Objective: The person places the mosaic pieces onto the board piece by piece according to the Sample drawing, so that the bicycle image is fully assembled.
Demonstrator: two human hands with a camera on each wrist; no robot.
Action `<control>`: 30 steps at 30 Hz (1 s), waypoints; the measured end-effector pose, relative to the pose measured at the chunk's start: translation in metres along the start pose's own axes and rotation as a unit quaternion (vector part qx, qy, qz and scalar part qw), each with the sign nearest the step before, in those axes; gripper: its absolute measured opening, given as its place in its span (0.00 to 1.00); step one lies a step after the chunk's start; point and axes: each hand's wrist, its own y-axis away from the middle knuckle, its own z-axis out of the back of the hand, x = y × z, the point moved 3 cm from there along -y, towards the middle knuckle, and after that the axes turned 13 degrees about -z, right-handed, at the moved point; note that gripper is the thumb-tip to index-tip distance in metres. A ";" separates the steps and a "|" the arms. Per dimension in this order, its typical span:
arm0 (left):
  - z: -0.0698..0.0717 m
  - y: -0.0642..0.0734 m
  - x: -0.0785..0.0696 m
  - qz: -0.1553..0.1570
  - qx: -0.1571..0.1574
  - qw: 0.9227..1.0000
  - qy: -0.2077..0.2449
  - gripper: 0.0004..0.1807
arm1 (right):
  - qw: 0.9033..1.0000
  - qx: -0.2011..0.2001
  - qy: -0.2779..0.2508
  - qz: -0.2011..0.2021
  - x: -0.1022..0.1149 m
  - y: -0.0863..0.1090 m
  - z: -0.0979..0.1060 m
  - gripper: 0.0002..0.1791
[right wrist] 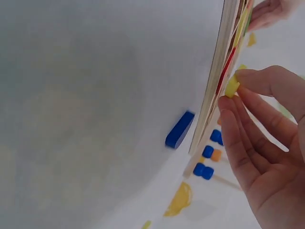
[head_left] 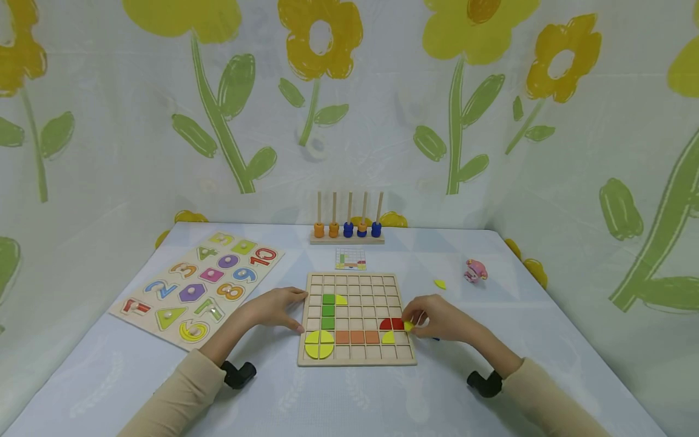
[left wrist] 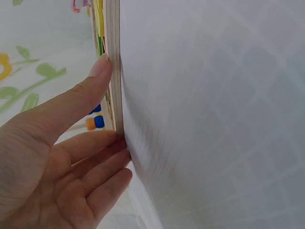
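Observation:
A wooden grid board [head_left: 357, 354] lies flat with coloured pieces in its cells. Among them are green squares [head_left: 328, 311], orange squares [head_left: 357, 337], red pieces [head_left: 391, 324] and a yellow circle [head_left: 319, 345] made of quarter pieces. At the board's left edge my left hand [head_left: 275, 308] rests with thumb and fingertips against the side, the fingers fairly straight. My right hand [head_left: 441, 318] pinches a yellow quarter-circle piece [right wrist: 232, 87] between thumb and fingers, right at the board's right edge beside the red pieces. Below that hand on the table lies a blue piece [right wrist: 180, 129], mostly hidden in the head view.
Behind the board lies a small pattern card [head_left: 351, 258], and farther back stands a peg rack [head_left: 347, 240] with orange and blue beads. A number-and-shape puzzle [head_left: 199, 285] is at the left. To the right are a loose yellow piece [head_left: 440, 284] and a pink figurine [head_left: 476, 271].

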 end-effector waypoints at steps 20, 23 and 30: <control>0.002 0.002 -0.003 0.002 0.000 1.000 0.004 0.45 | 1.000 0.010 0.027 0.002 0.023 -0.001 -0.018 0.11; 0.001 0.002 -0.003 -0.001 0.002 1.000 0.001 0.45 | 1.000 0.011 0.028 0.003 0.024 0.000 -0.018 0.11; 0.000 0.001 -0.003 0.002 0.003 1.000 0.001 0.45 | 0.999 0.017 0.026 0.016 0.024 0.001 -0.018 0.12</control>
